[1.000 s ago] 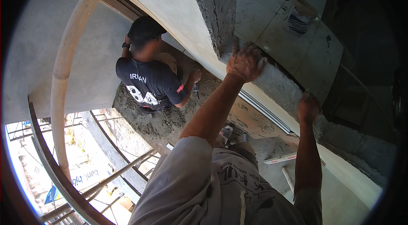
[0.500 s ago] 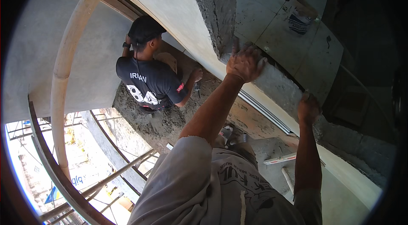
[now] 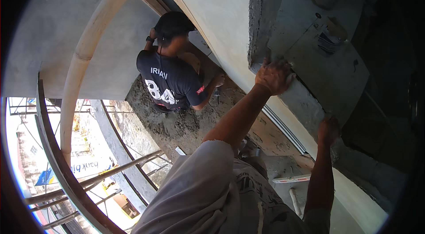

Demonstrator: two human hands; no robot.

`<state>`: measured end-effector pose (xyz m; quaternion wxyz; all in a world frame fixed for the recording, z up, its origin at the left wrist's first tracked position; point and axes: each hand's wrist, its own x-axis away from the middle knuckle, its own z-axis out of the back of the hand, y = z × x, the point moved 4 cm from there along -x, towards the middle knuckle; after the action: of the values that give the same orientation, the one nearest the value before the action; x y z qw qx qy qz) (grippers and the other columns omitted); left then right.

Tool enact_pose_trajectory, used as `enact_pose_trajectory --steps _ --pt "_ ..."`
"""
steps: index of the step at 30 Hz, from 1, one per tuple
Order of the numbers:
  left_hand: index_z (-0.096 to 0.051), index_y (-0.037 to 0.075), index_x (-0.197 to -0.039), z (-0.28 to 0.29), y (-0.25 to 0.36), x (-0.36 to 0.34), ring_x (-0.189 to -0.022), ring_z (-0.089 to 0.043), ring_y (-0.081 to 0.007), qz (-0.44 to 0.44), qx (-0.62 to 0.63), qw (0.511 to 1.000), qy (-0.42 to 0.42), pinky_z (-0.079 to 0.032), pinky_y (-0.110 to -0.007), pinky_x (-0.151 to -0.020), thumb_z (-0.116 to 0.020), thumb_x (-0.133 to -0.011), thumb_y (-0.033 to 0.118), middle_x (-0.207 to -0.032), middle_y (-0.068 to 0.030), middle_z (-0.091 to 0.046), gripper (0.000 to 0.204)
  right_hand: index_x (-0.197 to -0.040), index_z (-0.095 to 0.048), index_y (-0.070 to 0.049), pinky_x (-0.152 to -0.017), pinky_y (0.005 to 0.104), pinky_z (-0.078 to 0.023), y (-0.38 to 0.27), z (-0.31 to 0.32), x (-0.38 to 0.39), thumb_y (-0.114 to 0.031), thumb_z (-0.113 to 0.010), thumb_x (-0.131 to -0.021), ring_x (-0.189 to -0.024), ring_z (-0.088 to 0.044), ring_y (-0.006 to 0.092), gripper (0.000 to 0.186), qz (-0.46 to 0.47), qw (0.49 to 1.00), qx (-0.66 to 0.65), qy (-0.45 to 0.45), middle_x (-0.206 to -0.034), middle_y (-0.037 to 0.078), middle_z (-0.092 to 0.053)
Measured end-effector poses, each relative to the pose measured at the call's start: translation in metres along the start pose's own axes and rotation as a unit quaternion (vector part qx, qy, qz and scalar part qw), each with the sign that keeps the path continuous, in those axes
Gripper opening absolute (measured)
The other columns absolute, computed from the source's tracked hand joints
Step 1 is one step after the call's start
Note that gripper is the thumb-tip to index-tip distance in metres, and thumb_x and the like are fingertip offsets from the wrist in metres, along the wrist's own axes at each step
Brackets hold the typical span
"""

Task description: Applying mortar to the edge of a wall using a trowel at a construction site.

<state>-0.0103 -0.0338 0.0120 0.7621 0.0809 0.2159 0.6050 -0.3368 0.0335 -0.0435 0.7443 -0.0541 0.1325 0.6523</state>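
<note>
My left hand (image 3: 274,77) rests with spread fingers on a rough concrete ledge (image 3: 301,97), just below the corner of an upright plastered edge (image 3: 261,21). Lower along the same ledge, my right hand (image 3: 329,130) has its fingers curled over the edge. Pale wall runs beneath the ledge, with several long grey strips (image 3: 285,128) lying along its foot. Both my forearms reach up from the lower part of the view.
A co-worker in a dark shirt (image 3: 170,83) crouches on a mortar-covered slab (image 3: 150,128), holding a small tool. A bamboo pole (image 3: 79,61), curved railing (image 3: 55,154) and open drop lie left. A tiled floor (image 3: 301,44) with bags lies beyond the ledge; a long level (image 3: 290,178) lies below.
The view has turned slightly, so the co-worker, ledge and my hands appear further right in the picture. My hands stay in the same places on the ledge.
</note>
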Motion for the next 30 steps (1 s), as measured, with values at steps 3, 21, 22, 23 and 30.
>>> enact_pose_trajectory --steps 3,21,22,23,30 --pt "-0.064 0.016 -0.130 0.004 0.002 0.002 -0.139 -0.047 -0.0250 0.017 0.037 0.999 -0.014 -0.013 -0.060 -0.123 -0.048 -0.099 0.046 -0.139 -0.0108 -0.059 0.046 -0.098 -0.068 -0.005 -0.075 0.0510 -0.055 0.005 -0.009 0.002 -0.030 -0.048 -0.100 -0.089 -0.069 0.0395 0.033 0.068 0.995 0.064 -0.038 -0.098 0.022 -0.071" --pt "-0.067 0.015 -0.128 -0.011 -0.004 0.002 -0.140 -0.046 -0.0252 0.008 0.025 1.000 0.003 -0.011 -0.062 -0.122 -0.049 -0.098 0.048 -0.140 -0.0098 -0.060 0.048 -0.102 -0.068 -0.004 -0.072 0.0492 -0.055 0.003 -0.008 0.001 -0.033 -0.053 -0.100 -0.084 -0.069 0.0360 0.033 0.085 0.995 0.049 0.006 -0.091 0.018 -0.070" --pt "-0.067 0.015 -0.128 -0.010 -0.004 0.002 -0.140 -0.046 -0.0252 0.004 0.017 1.000 0.007 -0.011 -0.062 -0.122 -0.049 -0.098 0.048 -0.139 -0.0099 -0.060 0.048 -0.101 -0.068 -0.004 -0.071 0.0494 -0.055 0.001 -0.007 0.000 -0.033 -0.053 -0.100 -0.082 -0.069 0.0359 0.032 0.085 0.995 0.053 0.016 -0.090 0.017 -0.070" --pt "-0.067 0.015 -0.128 -0.009 -0.003 0.002 -0.140 -0.046 -0.0252 0.003 0.019 1.000 0.007 -0.011 -0.062 -0.122 -0.049 -0.098 0.048 -0.139 -0.0099 -0.060 0.048 -0.100 -0.068 -0.004 -0.070 0.0495 -0.055 0.001 -0.006 0.001 -0.033 -0.052 -0.100 -0.081 -0.069 0.0358 0.032 0.083 0.994 0.058 0.026 -0.088 0.017 -0.069" --pt "-0.058 0.016 -0.139 0.009 0.003 0.002 -0.140 -0.046 -0.0225 0.019 0.028 0.997 -0.062 -0.007 -0.059 -0.124 -0.046 -0.100 0.047 -0.145 -0.0106 -0.054 0.052 -0.100 -0.069 -0.006 -0.069 0.0505 -0.054 0.007 -0.017 0.003 -0.035 -0.050 -0.101 -0.080 -0.069 0.0368 0.035 0.099 0.993 0.059 0.016 -0.089 0.018 -0.070"
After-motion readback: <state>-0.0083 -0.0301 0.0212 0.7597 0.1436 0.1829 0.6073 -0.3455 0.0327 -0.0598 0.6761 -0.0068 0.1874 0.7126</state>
